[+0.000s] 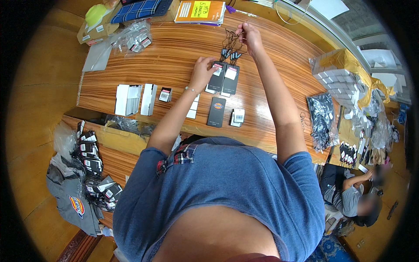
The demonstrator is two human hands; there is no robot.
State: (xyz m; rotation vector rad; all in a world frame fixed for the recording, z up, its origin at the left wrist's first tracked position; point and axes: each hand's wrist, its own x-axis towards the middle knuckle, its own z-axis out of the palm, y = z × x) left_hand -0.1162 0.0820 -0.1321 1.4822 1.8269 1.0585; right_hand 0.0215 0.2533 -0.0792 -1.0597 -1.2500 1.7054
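Note:
My right hand (250, 37) is raised toward the far side of the table, its fingers pinched on thin black hang tag strings (231, 40). The strings run down to small dark fasteners (224, 54) above two side-by-side stacks of dark grey hang tags. My left hand (204, 73) rests at the upper edge of the left hang tag stack (216, 81), fingers apart and fingertips on it. The right hang tag stack (230, 83) carries a white and red sticker. Closer to me lie a dark card with an oval logo (216, 111) and small barcode tags (238, 116).
White card stacks (128, 99) and a small black tag pile (165, 94) lie left on the wooden table (174, 43). Notebooks (200, 12) and a plastic bag (133, 37) sit at the back. A taped bundle of white boxes (338, 74) and a black packet (322, 120) stand right. Another person (351, 196) sits lower right.

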